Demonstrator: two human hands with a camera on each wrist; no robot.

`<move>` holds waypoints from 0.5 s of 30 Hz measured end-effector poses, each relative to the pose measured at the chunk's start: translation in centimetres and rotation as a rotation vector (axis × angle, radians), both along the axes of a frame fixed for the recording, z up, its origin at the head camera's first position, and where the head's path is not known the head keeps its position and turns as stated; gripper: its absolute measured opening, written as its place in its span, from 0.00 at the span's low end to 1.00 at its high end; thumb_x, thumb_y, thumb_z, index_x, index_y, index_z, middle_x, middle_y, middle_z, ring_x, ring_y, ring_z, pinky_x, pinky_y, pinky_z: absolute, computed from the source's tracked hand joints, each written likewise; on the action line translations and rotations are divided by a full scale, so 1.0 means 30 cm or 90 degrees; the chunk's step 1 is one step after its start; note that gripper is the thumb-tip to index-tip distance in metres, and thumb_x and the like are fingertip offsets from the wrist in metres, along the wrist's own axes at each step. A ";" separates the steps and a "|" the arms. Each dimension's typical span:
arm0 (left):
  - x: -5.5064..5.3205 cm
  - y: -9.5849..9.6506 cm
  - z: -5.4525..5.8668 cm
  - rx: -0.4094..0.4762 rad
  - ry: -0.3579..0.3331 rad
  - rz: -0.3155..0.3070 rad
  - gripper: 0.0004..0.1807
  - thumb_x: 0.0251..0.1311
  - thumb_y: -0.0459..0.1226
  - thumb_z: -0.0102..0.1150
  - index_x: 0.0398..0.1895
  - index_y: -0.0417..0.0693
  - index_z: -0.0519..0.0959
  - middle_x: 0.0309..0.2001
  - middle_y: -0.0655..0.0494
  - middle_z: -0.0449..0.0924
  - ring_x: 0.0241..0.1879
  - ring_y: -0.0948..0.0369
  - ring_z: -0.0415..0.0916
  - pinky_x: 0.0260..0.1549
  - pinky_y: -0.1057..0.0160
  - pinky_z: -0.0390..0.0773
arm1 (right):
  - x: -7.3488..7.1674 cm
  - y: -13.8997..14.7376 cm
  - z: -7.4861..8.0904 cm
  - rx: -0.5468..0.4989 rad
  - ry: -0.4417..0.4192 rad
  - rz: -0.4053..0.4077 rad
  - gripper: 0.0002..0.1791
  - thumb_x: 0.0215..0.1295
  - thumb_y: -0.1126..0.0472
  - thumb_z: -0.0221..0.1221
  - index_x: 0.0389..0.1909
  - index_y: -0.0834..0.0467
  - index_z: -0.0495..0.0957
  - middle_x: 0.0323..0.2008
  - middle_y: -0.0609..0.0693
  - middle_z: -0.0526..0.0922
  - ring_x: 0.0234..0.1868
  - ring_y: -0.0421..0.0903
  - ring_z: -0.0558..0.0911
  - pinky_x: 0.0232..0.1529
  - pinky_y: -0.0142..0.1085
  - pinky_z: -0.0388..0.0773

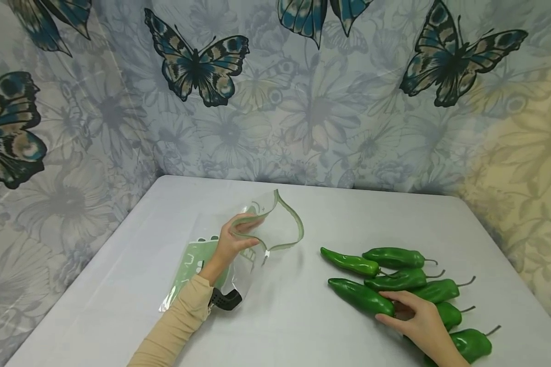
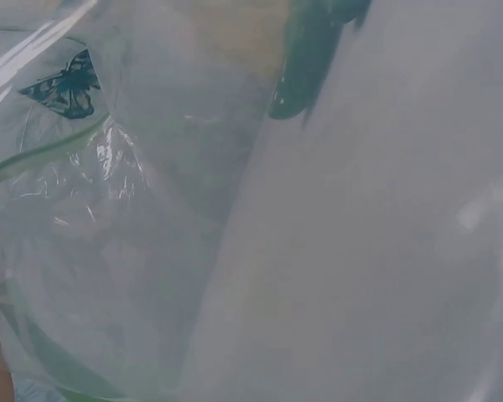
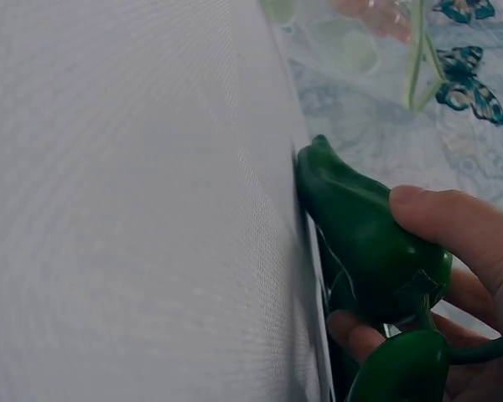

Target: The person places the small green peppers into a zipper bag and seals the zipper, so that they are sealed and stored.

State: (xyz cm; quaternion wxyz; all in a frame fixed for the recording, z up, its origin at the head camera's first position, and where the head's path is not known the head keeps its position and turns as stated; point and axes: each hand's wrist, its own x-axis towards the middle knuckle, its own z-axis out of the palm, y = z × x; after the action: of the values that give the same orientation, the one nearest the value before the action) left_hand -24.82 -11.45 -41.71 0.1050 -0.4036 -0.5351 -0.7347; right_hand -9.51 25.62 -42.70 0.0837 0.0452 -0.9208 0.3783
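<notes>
My left hand (image 1: 240, 235) holds a clear zip bag (image 1: 243, 270) by its green-edged mouth, thumb on one side and fingers on the other. The mouth gapes toward the right, and green print shows on the bag's lower left. In the left wrist view the bag's clear film (image 2: 151, 251) spreads across much of the picture. At the right, my right hand (image 1: 413, 318) grips the stem end of a green pepper (image 1: 360, 296) between thumb and fingers. That pepper's tip points left toward the bag; the right wrist view shows the thumb along the pepper's side (image 3: 360, 226).
Several more green peppers lie around my right hand, among them one at the back (image 1: 395, 258), one pointing left (image 1: 349, 261) and one at the front right (image 1: 473, 344). The white table (image 1: 303, 336) ends at a butterfly-patterned cloth (image 1: 321, 117) behind and on both sides.
</notes>
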 end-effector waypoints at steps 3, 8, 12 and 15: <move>0.000 0.002 0.000 0.000 0.015 0.000 0.29 0.46 0.38 0.67 0.50 0.31 0.70 0.49 0.54 0.75 0.49 0.57 0.72 0.37 0.67 0.77 | 0.003 -0.003 0.001 -0.004 -0.006 -0.011 0.24 0.39 0.55 0.72 0.41 0.56 0.80 0.34 0.47 0.79 0.25 0.35 0.75 0.23 0.30 0.77; -0.008 0.001 0.000 0.000 0.033 0.003 0.28 0.46 0.37 0.67 0.50 0.33 0.70 0.49 0.54 0.75 0.50 0.57 0.72 0.38 0.66 0.77 | 0.000 -0.005 0.009 -0.008 -0.063 -0.039 0.28 0.39 0.51 0.71 0.44 0.58 0.78 0.37 0.52 0.79 0.29 0.38 0.78 0.26 0.29 0.78; -0.009 -0.003 0.003 -0.003 0.030 0.011 0.29 0.45 0.38 0.67 0.50 0.33 0.70 0.49 0.54 0.75 0.50 0.57 0.72 0.39 0.65 0.77 | -0.005 -0.005 0.016 -0.010 -0.069 -0.059 0.28 0.40 0.51 0.71 0.43 0.60 0.77 0.37 0.54 0.79 0.32 0.39 0.79 0.30 0.27 0.78; -0.007 -0.006 0.004 -0.005 0.027 0.022 0.31 0.45 0.38 0.68 0.49 0.28 0.69 0.49 0.54 0.75 0.49 0.57 0.72 0.38 0.66 0.77 | -0.009 -0.006 0.014 -0.028 -0.037 -0.061 0.26 0.40 0.54 0.71 0.42 0.61 0.77 0.37 0.54 0.79 0.33 0.35 0.78 0.32 0.25 0.77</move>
State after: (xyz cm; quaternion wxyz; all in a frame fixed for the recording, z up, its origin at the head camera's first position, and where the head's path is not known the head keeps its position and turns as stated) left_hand -25.03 -11.64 -41.60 0.1270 -0.4100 -0.5427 -0.7219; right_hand -9.76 25.44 -42.27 0.0758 -0.0114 -0.9155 0.3949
